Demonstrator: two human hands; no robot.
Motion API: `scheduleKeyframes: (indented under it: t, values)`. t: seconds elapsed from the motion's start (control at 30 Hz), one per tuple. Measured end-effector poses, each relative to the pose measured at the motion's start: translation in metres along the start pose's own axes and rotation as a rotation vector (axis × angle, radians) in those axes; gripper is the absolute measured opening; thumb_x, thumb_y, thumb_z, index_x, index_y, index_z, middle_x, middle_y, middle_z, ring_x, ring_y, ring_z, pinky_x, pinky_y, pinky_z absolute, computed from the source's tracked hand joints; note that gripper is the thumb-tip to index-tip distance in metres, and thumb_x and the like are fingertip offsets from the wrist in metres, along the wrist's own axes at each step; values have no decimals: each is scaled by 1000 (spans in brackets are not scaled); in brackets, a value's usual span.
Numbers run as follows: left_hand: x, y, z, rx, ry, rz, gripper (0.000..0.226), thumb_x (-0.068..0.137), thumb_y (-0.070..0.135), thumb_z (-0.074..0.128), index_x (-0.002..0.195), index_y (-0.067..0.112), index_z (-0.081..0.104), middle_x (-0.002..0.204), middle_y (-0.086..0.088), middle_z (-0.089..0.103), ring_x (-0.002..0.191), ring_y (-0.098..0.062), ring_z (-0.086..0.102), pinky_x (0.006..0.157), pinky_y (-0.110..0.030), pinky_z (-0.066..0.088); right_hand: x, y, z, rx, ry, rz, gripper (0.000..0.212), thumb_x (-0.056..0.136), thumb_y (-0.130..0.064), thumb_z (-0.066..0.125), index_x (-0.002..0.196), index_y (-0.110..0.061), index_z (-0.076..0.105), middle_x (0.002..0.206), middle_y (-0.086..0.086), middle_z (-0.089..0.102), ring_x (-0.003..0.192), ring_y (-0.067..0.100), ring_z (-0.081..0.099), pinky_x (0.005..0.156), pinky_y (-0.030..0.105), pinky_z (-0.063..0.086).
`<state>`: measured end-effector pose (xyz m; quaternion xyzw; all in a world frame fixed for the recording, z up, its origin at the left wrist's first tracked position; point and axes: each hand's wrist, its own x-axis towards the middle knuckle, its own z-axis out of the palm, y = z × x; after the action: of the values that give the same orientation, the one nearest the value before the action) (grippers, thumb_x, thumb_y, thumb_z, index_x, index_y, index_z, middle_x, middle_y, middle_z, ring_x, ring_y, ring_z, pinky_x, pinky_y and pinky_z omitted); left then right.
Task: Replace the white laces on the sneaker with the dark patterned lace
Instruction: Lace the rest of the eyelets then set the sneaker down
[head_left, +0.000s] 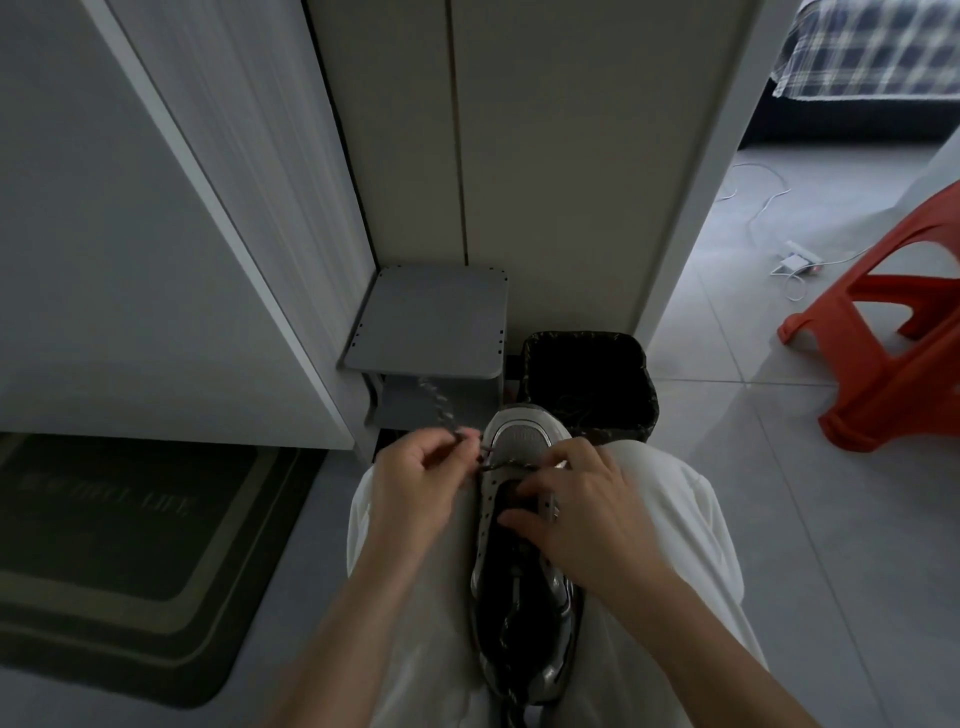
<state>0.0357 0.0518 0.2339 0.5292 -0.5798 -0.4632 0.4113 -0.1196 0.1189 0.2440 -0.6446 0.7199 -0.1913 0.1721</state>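
Dark lace (439, 402), one sneaker (519, 434), left hand (421, 483), right hand (584, 506)

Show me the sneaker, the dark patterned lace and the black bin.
sneaker (519, 434): head view, grey toe cap.
dark patterned lace (435, 401): head view, loose raised strand.
black bin (574, 335): head view, far rim.

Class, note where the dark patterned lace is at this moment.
In the head view, the dark patterned lace crosses the toe-end eyelets of the sneaker; the left hand pinches it just left of the toe.
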Motion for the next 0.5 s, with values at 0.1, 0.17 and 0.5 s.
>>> scheduleKeyframes:
  t: [0.1,0.17,0.5]
  values:
    - [10,-13,-10,320,-8,32,17,81,23,71,73,38,66,73,13,70,71,-6,66,73,-43,57,-4,-2,3,-139,-39,16,26,78,-52,57,97,-37,68,136,-13,32,121,18,27,95,30,26]
    - [11,-16,-11,494,-119,59,17,78,28,71,71,40,62,76,15,69,75,-6,66,73,-41,56,-4,-5,5,-183,-32,22,27,78,-48,54,98,-37,67,142,-12,23,125,20,22,96,31,22]
    - [5,3,-12,466,-102,101,9,81,29,68,73,26,67,68,8,67,65,-9,64,65,-36,56,2,-3,9,-45,37,60,31,78,-46,60,109,-45,60,147,-9,21,131,22,19,102,35,20]
